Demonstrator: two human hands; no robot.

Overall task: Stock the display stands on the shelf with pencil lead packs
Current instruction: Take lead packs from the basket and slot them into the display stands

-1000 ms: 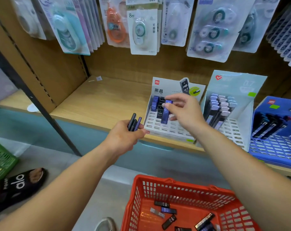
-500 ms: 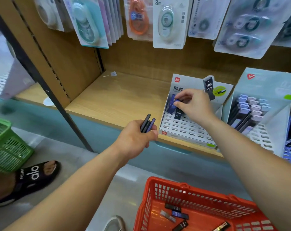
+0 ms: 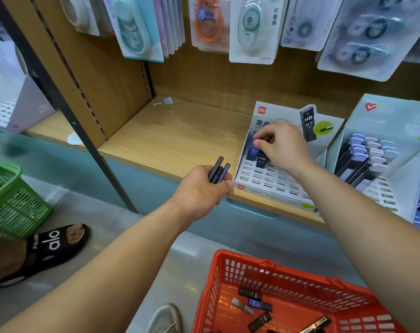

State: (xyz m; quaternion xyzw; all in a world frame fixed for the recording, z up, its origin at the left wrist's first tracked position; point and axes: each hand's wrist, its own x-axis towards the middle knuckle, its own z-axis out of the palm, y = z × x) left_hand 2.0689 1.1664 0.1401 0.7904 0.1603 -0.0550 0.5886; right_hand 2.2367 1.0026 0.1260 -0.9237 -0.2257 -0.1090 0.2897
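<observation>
Right hand (image 3: 284,146) grip pinches blue lead pack (image 3: 252,151) in stand (image 3: 271,181)

Shelf (image 3: 180,140): light wood-grain board, matt and smooth.
Shelf front (image 3: 144,179): teal strip, smooth, plastic-looking.
Stand (image 3: 271,179): white slotted plastic base, printed card back with a slight sheen.
Packs (image 3: 218,170): hard plastic, black and blue, smooth, faintly glossy.
Red basket (image 3: 276,267): moulded plastic lattice, glossy.
Green basket (image 3: 16,207): moulded plastic lattice at the left edge.
Blister cards (image 3: 252,30): clear shiny plastic over printed card, along the top.
Upright (image 3: 60,99): dark, matt, looks like painted metal.
Floor (image 3: 108,222): pale, smooth, reflecting light.
Sandal (image 3: 48,243): black, matt, rubbery-looking.
</observation>
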